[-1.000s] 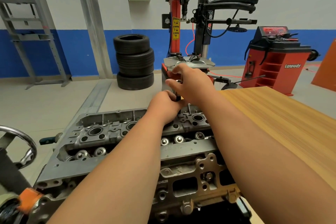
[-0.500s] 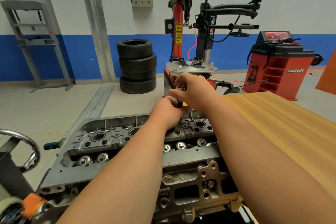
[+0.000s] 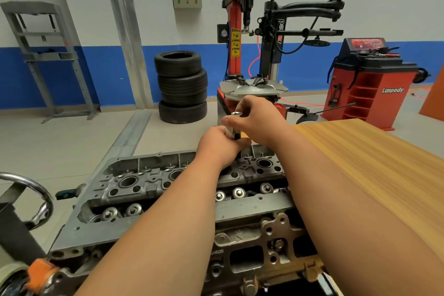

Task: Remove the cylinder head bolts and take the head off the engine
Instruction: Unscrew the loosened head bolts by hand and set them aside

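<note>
Both grips curled round one upright bolt (image 3: pixel 236 115), right hand (image 3: pixel 258 118) above left hand (image 3: pixel 217 144), lower shank hidden behind knuckles.

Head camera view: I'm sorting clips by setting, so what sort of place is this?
Probably a car repair workshop: stacked tyres, a tyre-changing machine and a red wheel balancer stand behind the engine.

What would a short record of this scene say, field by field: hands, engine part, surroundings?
left hand: grips the lower part of an upright metal rod, likely a head bolt
right hand: pinches the rod near its silver top
cylinder head: on the engine, valve springs exposed
beside it: wooden table, on the right
background: stack of tyres, tyre changer, red wheel balancer
</note>
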`<action>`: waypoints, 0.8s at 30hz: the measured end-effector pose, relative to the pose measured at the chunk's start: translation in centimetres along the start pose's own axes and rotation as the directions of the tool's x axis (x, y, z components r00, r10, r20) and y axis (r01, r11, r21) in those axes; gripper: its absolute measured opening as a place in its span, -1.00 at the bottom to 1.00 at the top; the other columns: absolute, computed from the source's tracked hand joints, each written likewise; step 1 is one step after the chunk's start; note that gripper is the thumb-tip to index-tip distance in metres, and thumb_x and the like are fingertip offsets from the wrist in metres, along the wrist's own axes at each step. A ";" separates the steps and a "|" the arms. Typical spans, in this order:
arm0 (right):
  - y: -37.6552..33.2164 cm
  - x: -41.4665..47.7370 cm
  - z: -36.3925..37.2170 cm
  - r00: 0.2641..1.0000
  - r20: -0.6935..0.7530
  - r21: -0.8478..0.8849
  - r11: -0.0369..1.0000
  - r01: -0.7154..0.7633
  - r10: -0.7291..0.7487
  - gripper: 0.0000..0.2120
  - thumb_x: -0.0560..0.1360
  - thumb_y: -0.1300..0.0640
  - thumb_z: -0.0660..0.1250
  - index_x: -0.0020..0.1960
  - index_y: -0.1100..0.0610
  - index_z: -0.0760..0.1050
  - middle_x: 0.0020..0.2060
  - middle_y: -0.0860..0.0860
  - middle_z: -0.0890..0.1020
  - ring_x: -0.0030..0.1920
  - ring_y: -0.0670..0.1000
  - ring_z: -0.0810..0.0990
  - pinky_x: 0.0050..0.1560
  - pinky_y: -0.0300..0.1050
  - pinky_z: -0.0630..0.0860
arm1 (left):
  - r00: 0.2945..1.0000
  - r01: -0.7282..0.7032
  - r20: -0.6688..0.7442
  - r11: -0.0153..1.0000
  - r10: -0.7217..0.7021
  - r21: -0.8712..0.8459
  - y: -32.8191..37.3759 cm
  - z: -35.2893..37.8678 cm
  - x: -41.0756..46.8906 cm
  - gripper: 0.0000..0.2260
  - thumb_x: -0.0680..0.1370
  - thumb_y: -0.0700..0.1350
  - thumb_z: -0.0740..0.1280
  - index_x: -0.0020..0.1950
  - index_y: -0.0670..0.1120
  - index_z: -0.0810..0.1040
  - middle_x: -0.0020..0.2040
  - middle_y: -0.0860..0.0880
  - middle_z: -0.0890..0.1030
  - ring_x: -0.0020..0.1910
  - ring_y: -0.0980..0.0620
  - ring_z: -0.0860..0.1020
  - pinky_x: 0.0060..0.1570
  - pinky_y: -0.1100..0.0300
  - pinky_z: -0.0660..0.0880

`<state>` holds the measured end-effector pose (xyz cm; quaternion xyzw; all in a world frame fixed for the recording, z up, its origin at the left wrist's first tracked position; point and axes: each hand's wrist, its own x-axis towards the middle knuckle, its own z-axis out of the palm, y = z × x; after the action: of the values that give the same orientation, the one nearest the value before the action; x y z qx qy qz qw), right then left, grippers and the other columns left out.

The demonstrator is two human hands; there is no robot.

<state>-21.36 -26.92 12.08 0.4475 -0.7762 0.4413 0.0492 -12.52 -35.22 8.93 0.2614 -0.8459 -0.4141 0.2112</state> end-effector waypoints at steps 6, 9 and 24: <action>0.3 0.1 -1.0 0.989 0.142 0.339 0.937 -0.088 0.041 -0.76 0.47 0.24 0.24 0.01 -0.02 0.59 -0.19 -0.11 0.71 -0.07 -0.13 0.65 -0.05 -0.13 0.55 | 0.991 -0.096 0.099 0.995 0.093 0.030 -0.5 -0.3 -0.3 -0.93 0.54 0.00 0.35 -0.06 0.02 0.57 -0.16 0.01 0.62 -0.13 -0.01 0.59 -0.08 0.07 0.51; 0.5 0.3 -0.7 0.993 0.102 0.289 0.953 -0.093 0.066 -0.89 0.46 0.09 0.31 -0.02 0.01 0.53 -0.15 -0.06 0.69 -0.10 -0.08 0.62 -0.16 -0.15 0.53 | 0.997 -0.071 0.041 0.996 0.068 0.056 -0.5 -0.1 0.0 -0.82 0.48 0.04 0.43 -0.21 -0.02 0.53 -0.24 -0.02 0.60 -0.24 -0.02 0.55 -0.22 0.10 0.47; 0.0 -0.2 -0.1 0.972 0.229 0.102 0.992 -0.073 0.048 -0.71 0.45 -0.07 0.29 -0.24 0.15 0.50 -0.43 -0.11 0.51 -0.41 -0.15 0.44 -0.35 -0.29 0.38 | 0.999 -0.048 0.033 0.644 0.035 0.764 0.4 0.5 0.0 -0.47 0.53 0.30 0.17 0.40 0.06 0.42 0.29 -0.07 0.36 0.29 -0.15 0.21 0.20 -0.03 0.23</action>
<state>-21.28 -26.75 12.02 0.4730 -0.7647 0.4307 -0.0778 -12.92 -34.66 8.99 0.3035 -0.9489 -0.0158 0.0845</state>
